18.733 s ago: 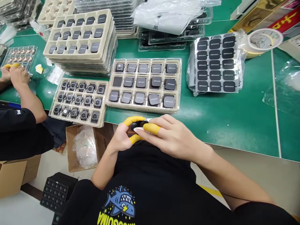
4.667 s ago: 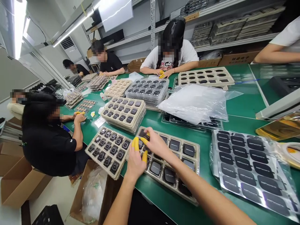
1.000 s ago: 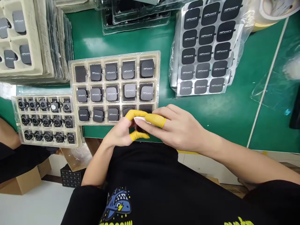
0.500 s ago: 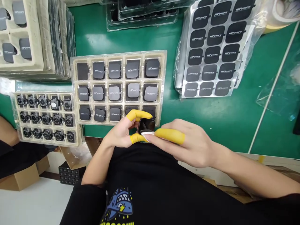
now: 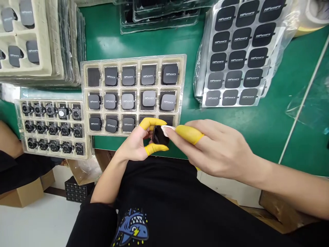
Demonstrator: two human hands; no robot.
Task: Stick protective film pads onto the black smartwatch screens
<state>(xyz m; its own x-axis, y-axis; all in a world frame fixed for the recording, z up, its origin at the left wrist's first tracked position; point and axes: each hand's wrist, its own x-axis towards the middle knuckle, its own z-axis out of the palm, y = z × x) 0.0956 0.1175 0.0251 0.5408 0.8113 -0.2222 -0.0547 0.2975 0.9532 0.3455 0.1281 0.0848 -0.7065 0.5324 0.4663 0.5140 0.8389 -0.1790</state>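
Observation:
My left hand (image 5: pixel 140 140), with yellow finger cots on thumb and finger, grips a black smartwatch body (image 5: pixel 159 136) by its edges, its glossy screen facing up. My right hand (image 5: pixel 216 147) pinches a small white cloth (image 5: pixel 168 129) between a yellow-cotted finger and the thumb. The cloth touches the screen near its upper right corner. Just beyond my hands lies a tray (image 5: pixel 133 61) of square black pieces, most printed "HiFuture"; my left fingers cover part of its near row.
Stacked trays (image 5: pixel 48 41) rise at the far left. A second tray (image 5: pixel 52 130) holds several watch bodies. Sheets of black stickers (image 5: pixel 238 60) lie at right, near a tape roll (image 5: pixel 315 13). Clear plastic trays (image 5: pixel 159 20) sit at the back. Another person's arm (image 5: pixel 10 140) shows at left.
My right hand has moved the cloth from the screen's near edge up to its upper right corner. The watch body is now flatter, with more of its screen showing.

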